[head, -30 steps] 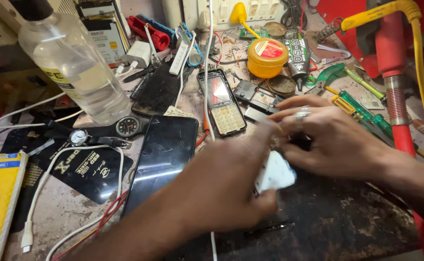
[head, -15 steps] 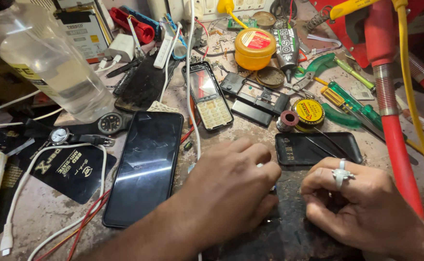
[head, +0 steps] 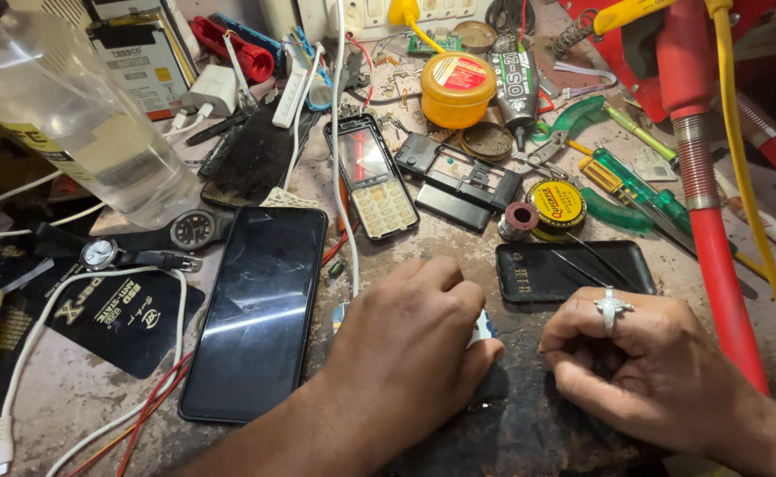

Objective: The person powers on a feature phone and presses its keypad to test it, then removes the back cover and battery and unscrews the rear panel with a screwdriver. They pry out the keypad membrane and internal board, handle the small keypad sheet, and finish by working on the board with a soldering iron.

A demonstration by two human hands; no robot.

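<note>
My left hand (head: 406,344) rests palm down on a dark work mat (head: 529,424) at the centre, fingers closed over a small white part (head: 483,325) that peeks out at the fingertips. My right hand (head: 644,362), with a silver ring, lies curled just to the right, a little apart from the left. Its knuckles touch the near edge of a black phone back cover (head: 538,274). Thin tweezers (head: 582,265) lie across that cover and run under the knuckles; whether the hand holds them is hidden.
A black smartphone (head: 255,309) lies face up left of my left hand, with a keypad phone (head: 372,181), two wristwatches (head: 140,243), a clear plastic bottle (head: 79,124) and white cables around it. Solder tins, green screwdrivers (head: 640,190) and a red hose (head: 706,230) crowd the right.
My right hand has pulled away from the white part to the right, uncovering the black back cover and tweezers. My left hand has stayed on the white part.
</note>
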